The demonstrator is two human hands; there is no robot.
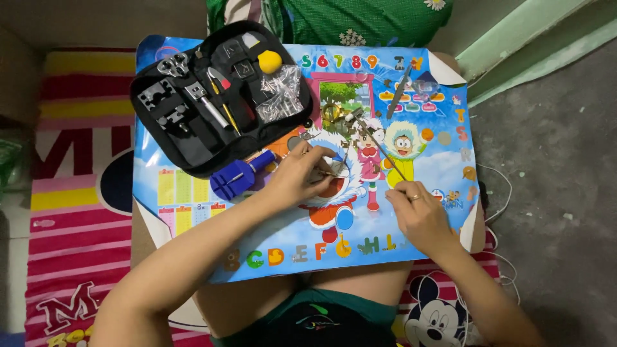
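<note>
My left hand (297, 173) rests on a colourful cartoon poster (193, 205) that covers a small table, its fingers pinched on a small metal part near the poster's middle. My right hand (418, 215) lies lower right, fingers closed on a thin metal tool (379, 146) that slants up and left toward small metal pieces (357, 119). A ring shows on one finger of the right hand.
An open black tool case (193, 138) with pliers, screwdrivers, a yellow ball (270, 62) and plastic bags lies at the upper left. A blue plastic tool (234, 178) sits beside my left hand. A striped cartoon mat (71, 212) covers the floor; grey floor lies right.
</note>
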